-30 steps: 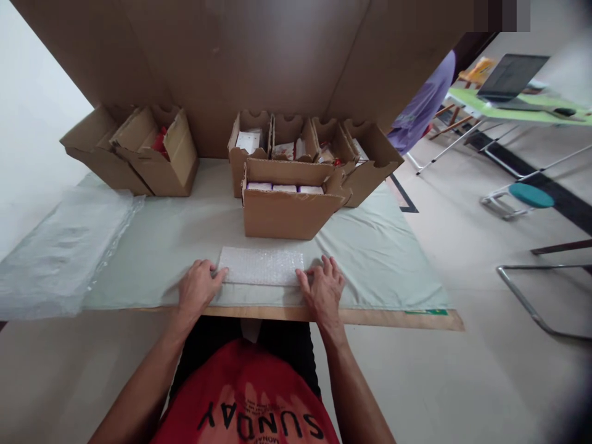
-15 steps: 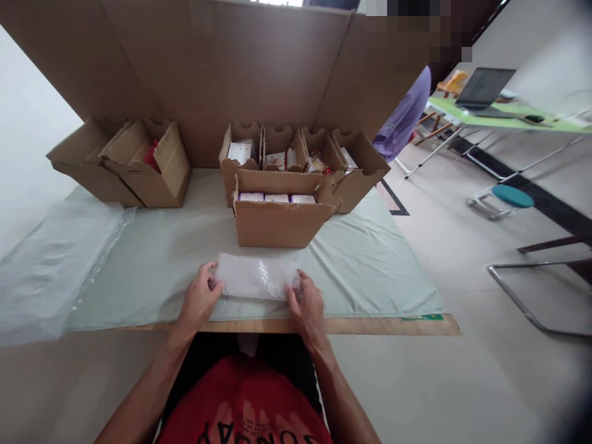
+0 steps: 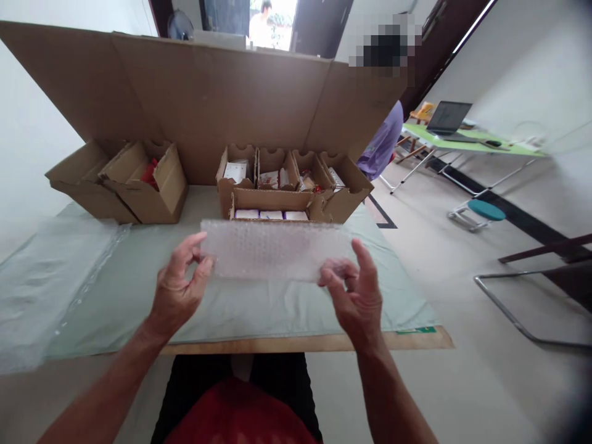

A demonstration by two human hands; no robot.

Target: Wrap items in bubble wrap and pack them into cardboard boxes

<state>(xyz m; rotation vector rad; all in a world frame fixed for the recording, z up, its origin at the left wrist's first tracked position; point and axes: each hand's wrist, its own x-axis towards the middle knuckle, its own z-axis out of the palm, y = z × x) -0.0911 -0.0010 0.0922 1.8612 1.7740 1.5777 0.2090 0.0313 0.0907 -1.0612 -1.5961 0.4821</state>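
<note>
I hold a clear bubble-wrap sheet (image 3: pixel 272 250) up in the air above the table, stretched flat between both hands. My left hand (image 3: pixel 178 290) pinches its left end between thumb and fingers. My right hand (image 3: pixel 356 296) pinches its right end. Behind the sheet stands an open cardboard box (image 3: pixel 272 200) with white packs lined up inside. Both hands hover over the pale green cloth (image 3: pixel 139 271) that covers the table.
Several more open cardboard boxes (image 3: pixel 287 166) stand behind, and two boxes (image 3: pixel 134 182) at the back left, one with red items. A plastic-sheet stack (image 3: pixel 41 290) lies left. A tall cardboard wall (image 3: pixel 198 92) backs the table. A person in purple (image 3: pixel 382 142), a laptop desk (image 3: pixel 462 132) and a stool (image 3: pixel 483 209) are right.
The bubble-wrap sheet lay on the table under my hands; both hands have gripped its ends and lifted it up toward me. The view has tilted upward.
</note>
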